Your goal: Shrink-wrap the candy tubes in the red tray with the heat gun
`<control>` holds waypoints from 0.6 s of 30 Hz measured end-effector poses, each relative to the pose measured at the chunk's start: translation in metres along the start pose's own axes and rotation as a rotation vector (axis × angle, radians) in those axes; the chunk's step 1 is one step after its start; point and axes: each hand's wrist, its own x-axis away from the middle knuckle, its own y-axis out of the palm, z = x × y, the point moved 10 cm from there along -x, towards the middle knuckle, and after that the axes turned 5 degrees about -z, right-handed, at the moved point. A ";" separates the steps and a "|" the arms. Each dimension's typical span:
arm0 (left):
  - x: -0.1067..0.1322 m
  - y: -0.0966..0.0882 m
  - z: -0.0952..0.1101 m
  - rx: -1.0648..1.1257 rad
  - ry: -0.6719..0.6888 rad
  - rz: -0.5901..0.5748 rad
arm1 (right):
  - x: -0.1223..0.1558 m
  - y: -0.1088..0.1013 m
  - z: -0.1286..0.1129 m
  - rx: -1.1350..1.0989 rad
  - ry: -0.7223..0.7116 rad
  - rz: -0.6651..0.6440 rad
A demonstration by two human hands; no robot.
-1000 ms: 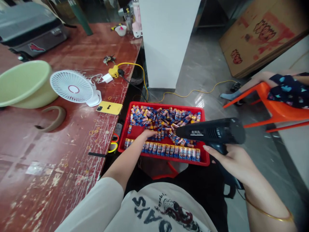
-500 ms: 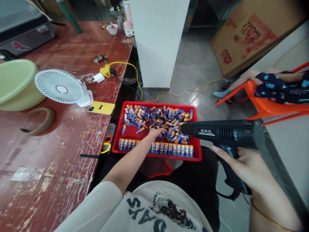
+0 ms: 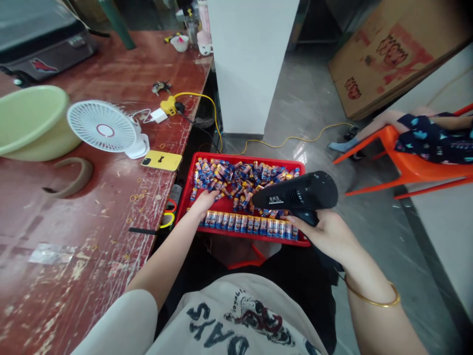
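Observation:
A red tray (image 3: 192, 186) sits in front of me, filled with a loose heap of small blue-wrapped batteries (image 3: 244, 178) and a neat row of them (image 3: 251, 224) along its near edge. My left hand (image 3: 204, 201) reaches into the tray's left part, fingers curled on the batteries at the left end of the row. My right hand (image 3: 327, 234) grips the handle of a black heat gun (image 3: 295, 195). Its nozzle points left over the heap.
A worn red table (image 3: 74, 222) lies to the left with a white fan (image 3: 105, 130), green basin (image 3: 33, 123), yellow phone (image 3: 161, 160), tape roll (image 3: 70, 177) and yellow cable (image 3: 207, 101). A white pillar (image 3: 251, 64) stands ahead. Another person sits on an orange chair (image 3: 414, 167) at right.
My left hand has shifted left from the middle of the heap to the tray's left end. The heat gun has swung in closer and lower over the tray.

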 end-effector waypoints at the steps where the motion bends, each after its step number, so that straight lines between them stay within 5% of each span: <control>1: 0.001 -0.006 -0.001 0.014 -0.006 0.009 | 0.000 0.002 -0.003 0.033 0.007 -0.017; 6: 0.003 -0.016 0.000 0.054 0.022 0.019 | 0.001 0.009 -0.014 0.138 0.098 -0.053; 12: 0.011 -0.023 0.010 0.008 0.018 0.002 | -0.006 0.011 -0.052 0.178 -0.055 -0.067; 16: 0.006 -0.038 0.011 -0.100 0.050 0.072 | -0.008 0.010 -0.039 0.107 -0.089 -0.083; 18: 0.000 -0.025 0.007 -0.166 0.074 0.099 | -0.009 0.005 -0.022 0.032 -0.092 -0.046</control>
